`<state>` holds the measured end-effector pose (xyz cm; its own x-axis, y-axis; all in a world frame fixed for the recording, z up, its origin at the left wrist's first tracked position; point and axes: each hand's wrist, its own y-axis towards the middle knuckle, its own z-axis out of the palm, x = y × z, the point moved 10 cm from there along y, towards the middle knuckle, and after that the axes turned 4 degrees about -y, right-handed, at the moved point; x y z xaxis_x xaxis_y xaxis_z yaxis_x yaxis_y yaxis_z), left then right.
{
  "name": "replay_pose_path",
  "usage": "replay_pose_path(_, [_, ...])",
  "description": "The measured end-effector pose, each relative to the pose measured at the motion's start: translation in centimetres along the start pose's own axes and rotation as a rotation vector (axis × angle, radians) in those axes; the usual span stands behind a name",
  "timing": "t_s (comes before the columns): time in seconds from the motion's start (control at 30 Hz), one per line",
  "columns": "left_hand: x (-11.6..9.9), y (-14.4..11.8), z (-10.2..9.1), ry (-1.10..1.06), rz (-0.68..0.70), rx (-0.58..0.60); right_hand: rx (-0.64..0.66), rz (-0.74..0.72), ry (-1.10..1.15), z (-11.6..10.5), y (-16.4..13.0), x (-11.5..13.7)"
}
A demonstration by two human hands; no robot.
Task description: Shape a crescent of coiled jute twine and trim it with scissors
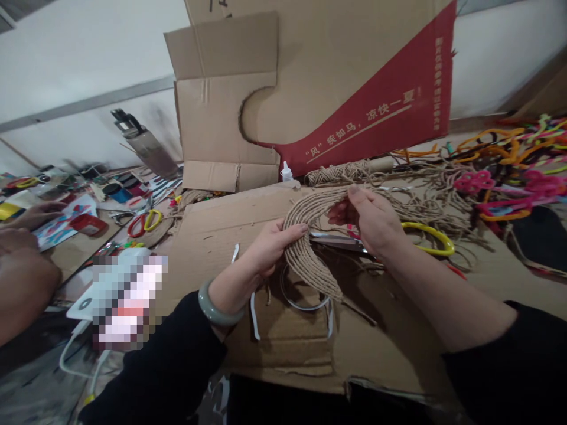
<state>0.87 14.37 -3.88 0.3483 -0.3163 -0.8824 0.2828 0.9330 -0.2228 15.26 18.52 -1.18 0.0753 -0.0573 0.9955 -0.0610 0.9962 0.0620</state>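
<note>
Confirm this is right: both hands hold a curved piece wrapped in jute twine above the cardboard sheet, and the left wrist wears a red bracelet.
Not quite. The head view shows the bracelet is pale green, not red. The rest holds: left hand and right hand hold the twine-wrapped curved piece above the cardboard sheet.

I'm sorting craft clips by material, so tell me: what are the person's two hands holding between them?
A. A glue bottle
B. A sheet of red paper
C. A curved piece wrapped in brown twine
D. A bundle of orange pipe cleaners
C: the left hand and right hand both grip a curved twine-wrapped piece above the flat cardboard.
</note>
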Motion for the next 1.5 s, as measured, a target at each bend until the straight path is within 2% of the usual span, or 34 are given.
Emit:
replay_pose_path(0.43, [0.2,-0.1,0.1,0.001,-0.029,0.009,-0.049,-0.022,-0.059,-1.0,0.4,0.3])
replay_pose_path(0.6, [0.1,-0.1,0.2,0.005,-0.023,0.017,0.037,-0.050,-0.015,0.1,0.1,0.6])
replay_pose_path(0.8, [-0.1,-0.2,0.5,0.004,-0.004,0.045,-0.001,-0.074,-0.081,0.2,-0.2,1.1])
replay_pose_path(0.97, [0.0,-0.1,0.3,-0.001,-0.005,0.032,0.082,-0.092,-0.066,0.8,-0.2,0.9])
replay_pose_path(1.1, [0.0,-0.1,0.6,-0.002,0.000,0.063,0.051,-0.098,-0.125,0.8,-0.4,1.0])
replay_pose_path(1.2, [0.0,-0.1,0.6,-0.007,0.005,0.055,0.051,-0.077,-0.110,1.0,-0.4,0.8])
replay_pose_path(1.37, [-0.1,0.0,0.4,0.014,0.014,0.045,0.166,-0.031,-0.131,2.1,-0.6,0.2])
replay_pose_path(1.5, [0.0,-0.1,0.6,0.026,0.000,0.052,0.161,-0.026,-0.162,2.2,-0.8,0.2])
